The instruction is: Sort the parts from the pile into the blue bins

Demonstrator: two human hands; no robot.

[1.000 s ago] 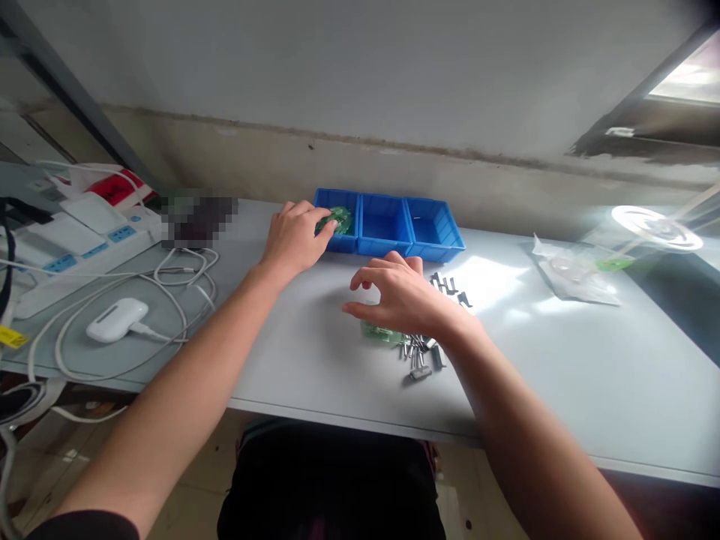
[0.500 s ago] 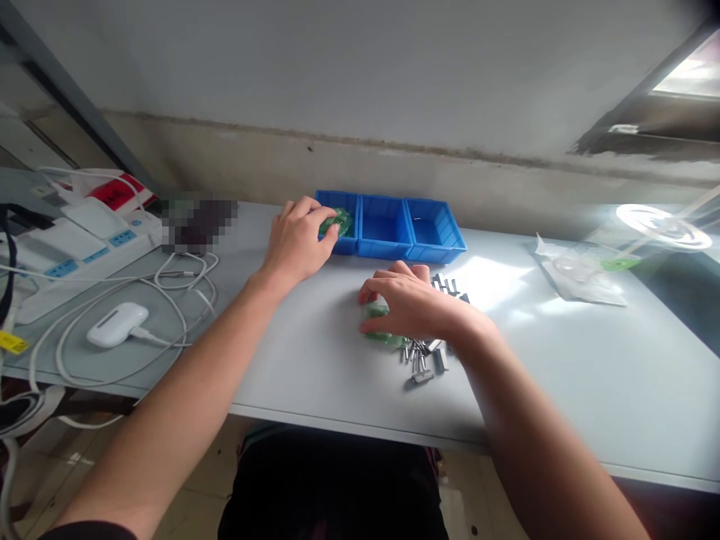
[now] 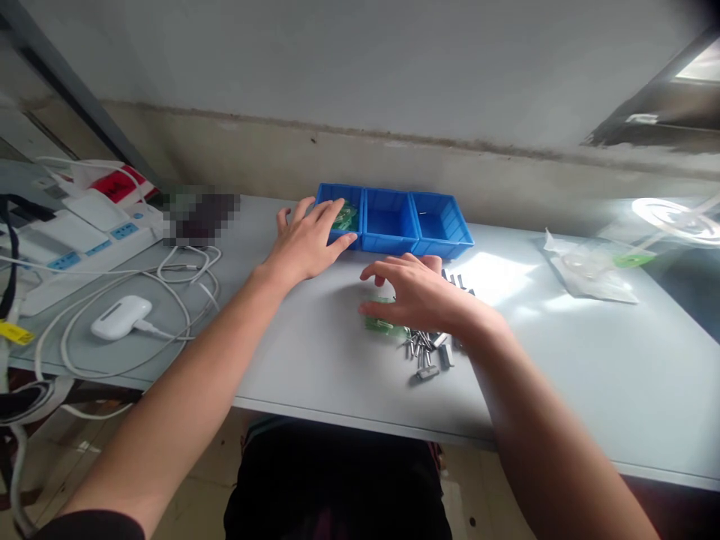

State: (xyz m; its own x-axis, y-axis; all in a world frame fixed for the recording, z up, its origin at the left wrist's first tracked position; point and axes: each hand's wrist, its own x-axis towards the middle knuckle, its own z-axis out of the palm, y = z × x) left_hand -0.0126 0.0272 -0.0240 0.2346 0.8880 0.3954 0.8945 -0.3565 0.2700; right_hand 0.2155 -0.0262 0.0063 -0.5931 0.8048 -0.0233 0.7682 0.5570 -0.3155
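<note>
My left hand (image 3: 308, 244) is over the front edge of the left blue bin (image 3: 340, 241), its fingers spread and nothing held in it. Green translucent pieces (image 3: 346, 216) lie inside that bin, partly covered by the fingers. On the table, my right hand (image 3: 413, 291) hovers at a green translucent piece or packet (image 3: 385, 324), thumb and fingers apart. Whether it touches the green plastic is hard to tell. Right beside it are loose metal pins (image 3: 419, 346) and small grey metal blocks (image 3: 446, 355), partly hidden under the right hand and wrist.
Joined to the left bin are a middle blue bin (image 3: 389, 217) and a right blue bin (image 3: 442, 221). A clear plastic bag (image 3: 590, 270) lies at the right. White cables, a white charging case (image 3: 121, 318) and a power strip (image 3: 90, 255) occupy the left side.
My left hand has opened its fingers and let go of the green pieces in the left bin. My right thumb and fingers have spread a little above the green plastic. The view has shifted slightly.
</note>
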